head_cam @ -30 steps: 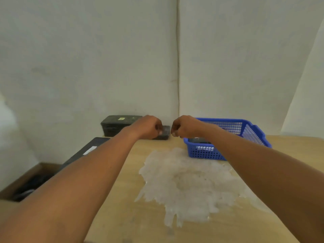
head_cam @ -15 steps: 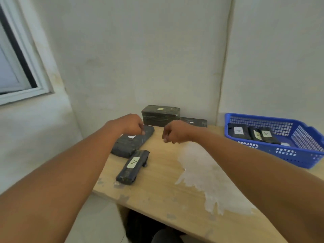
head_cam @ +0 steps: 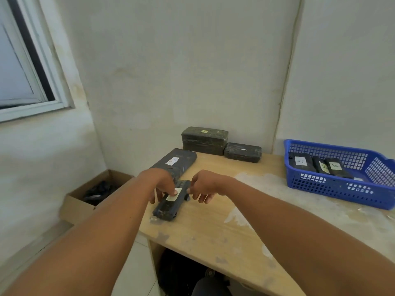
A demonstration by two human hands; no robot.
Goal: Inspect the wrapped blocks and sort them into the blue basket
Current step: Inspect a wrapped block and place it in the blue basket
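A small black wrapped block (head_cam: 168,207) with a white label lies near the table's front left corner. My left hand (head_cam: 159,182) grips its left side, with a fingertip on the label. At the block's far right edge my right hand (head_cam: 205,186) pinches it with curled fingers. Behind them lies a longer flat block (head_cam: 176,162) labelled A. Two more wrapped blocks, a tall one (head_cam: 204,141) and a low one (head_cam: 242,152), stand against the wall. The blue basket (head_cam: 342,190) at the right holds three labelled blocks (head_cam: 301,162).
The wooden table (head_cam: 213,231) has a white worn patch in the middle. To the left of the table, an open cardboard box (head_cam: 74,208) with dark contents sits on the floor. A window (head_cam: 25,82) is at the upper left. Walls close off the back.
Both hands have come down and toward me from beside the long flat block onto the small labelled block. The view has dropped slightly.
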